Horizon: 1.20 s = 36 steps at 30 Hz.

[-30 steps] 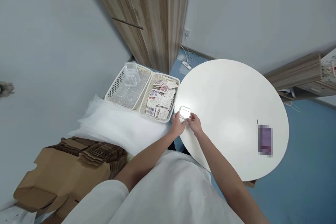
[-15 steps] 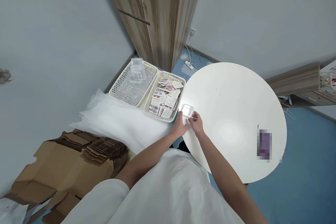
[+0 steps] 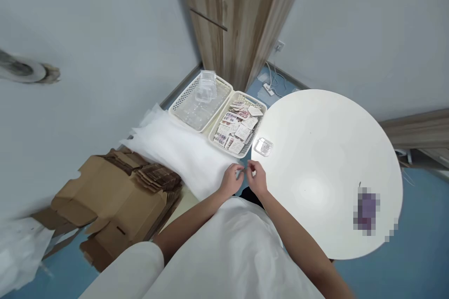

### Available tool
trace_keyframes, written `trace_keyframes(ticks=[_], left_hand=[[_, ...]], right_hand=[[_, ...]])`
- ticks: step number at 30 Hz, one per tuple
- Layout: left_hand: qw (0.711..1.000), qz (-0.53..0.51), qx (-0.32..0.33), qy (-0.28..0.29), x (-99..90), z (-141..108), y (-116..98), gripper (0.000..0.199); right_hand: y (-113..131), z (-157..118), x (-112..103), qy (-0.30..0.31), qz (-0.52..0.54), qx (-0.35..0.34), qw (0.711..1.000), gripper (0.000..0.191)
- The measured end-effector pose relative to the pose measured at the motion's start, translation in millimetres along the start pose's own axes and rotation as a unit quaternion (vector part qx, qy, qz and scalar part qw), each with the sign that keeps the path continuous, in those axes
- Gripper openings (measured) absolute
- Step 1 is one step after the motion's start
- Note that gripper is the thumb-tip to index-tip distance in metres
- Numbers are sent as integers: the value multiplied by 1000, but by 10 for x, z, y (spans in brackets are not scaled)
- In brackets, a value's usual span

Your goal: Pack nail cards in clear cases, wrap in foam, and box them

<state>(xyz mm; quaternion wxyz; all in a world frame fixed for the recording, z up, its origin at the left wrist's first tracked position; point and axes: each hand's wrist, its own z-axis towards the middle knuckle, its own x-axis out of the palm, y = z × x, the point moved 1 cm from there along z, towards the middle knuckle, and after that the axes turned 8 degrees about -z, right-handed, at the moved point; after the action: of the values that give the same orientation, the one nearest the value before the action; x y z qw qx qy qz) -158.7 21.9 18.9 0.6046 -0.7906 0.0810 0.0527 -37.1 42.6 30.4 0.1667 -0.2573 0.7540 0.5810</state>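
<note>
A small clear plastic box (image 3: 263, 146) lies on the left edge of the round white table (image 3: 326, 145), touched by neither hand. Nearer my body, just off that edge, my left hand (image 3: 231, 180) is held with its fingers curled in and the thumb close to them. Facing it, fingertips nearly meeting, my right hand (image 3: 257, 178) is also closed in a pinch. Whatever lies between the fingertips is too small to make out. Beyond my left hand stands a white basket of printed cards (image 3: 238, 126).
A second white basket (image 3: 182, 114) holds clear plastic boxes. White foam sheets (image 3: 185, 149) and a stack of flattened brown cartons (image 3: 112, 187) lie on the left. A blurred purple item (image 3: 367, 210) is on the table. Behind stands a wooden cabinet (image 3: 231, 23).
Both hands have left the clear plastic box and drawn back toward my body, off the table's edge. The box stays on the table. The view has shifted left.
</note>
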Motion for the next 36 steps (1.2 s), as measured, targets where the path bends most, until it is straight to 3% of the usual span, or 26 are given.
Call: trace_keyframes(ticks=[3,5,8,12,16,20,23,28,31,33,36], left_hand=[[991,69,-21,-114,-217,-260,212,29],[981,107,-49,-156,-314,-397,353,38],[970,131,-90,-181,-398,-530,513,51],[964,132,-124,-193,-436,-600,605,59],[965,116,-130,-197,-435,-607,630,61],[964,104,-141,-200,-432,-581,647,62],[961,107,-151,-207,-419,-552,650,61],[956,118,-160,-217,-367,-531,643,61],[956,122,-166,-209,-345,-537,635,61],[956,122,-173,-205,-346,-546,626,60],[953,123,-185,-208,-370,-559,604,60]], right_hand=[[41,11,270,144,-40,-75,986,30],[20,65,443,186,-89,-117,971,37],[-38,171,666,195,-148,-131,961,53],[-58,279,848,162,-165,-97,968,65],[8,326,902,119,-182,-74,973,63],[96,343,892,158,-195,-93,964,30],[166,355,854,139,-192,-139,962,20],[299,342,838,182,-177,-120,960,29],[422,339,877,190,-188,-152,951,50],[504,362,905,200,-216,-169,941,60],[611,421,909,232,-263,-204,914,56]])
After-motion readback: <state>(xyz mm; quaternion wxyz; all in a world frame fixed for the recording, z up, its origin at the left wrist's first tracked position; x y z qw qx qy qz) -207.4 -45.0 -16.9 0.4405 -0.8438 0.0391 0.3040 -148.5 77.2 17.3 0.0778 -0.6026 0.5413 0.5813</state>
